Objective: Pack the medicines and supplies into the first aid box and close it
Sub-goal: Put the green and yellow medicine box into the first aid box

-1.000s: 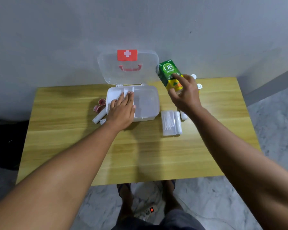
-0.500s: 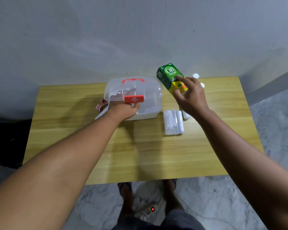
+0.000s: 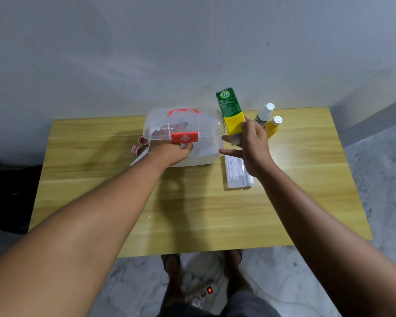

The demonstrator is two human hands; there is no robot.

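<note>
The clear first aid box [image 3: 207, 146] stands at the back middle of the wooden table [image 3: 192, 209], its lid down over my left hand [image 3: 173, 151]. My fingers show through the lid and my thumb sits under the red cross latch [image 3: 184, 137]. My right hand [image 3: 252, 145] holds a green and yellow medicine carton [image 3: 230, 110] upright just right of the box. A clear pack of cotton swabs [image 3: 234, 173] lies below that hand. A white bottle [image 3: 264, 114] and a yellow bottle [image 3: 273, 126] stand behind it. Pink tape rolls [image 3: 139, 144] and a white tube [image 3: 138, 158] lie left of the box.
A grey wall runs close behind the table. On the marble floor under the near table edge lies a white power strip [image 3: 201, 291] with a lit red switch, between my feet. A dark object [image 3: 12, 195] sits at the left of the table.
The lid has swung down from upright onto my left hand, which was flat inside the box. My right hand has drawn the carton slightly toward the box, uncovering two bottles behind it.
</note>
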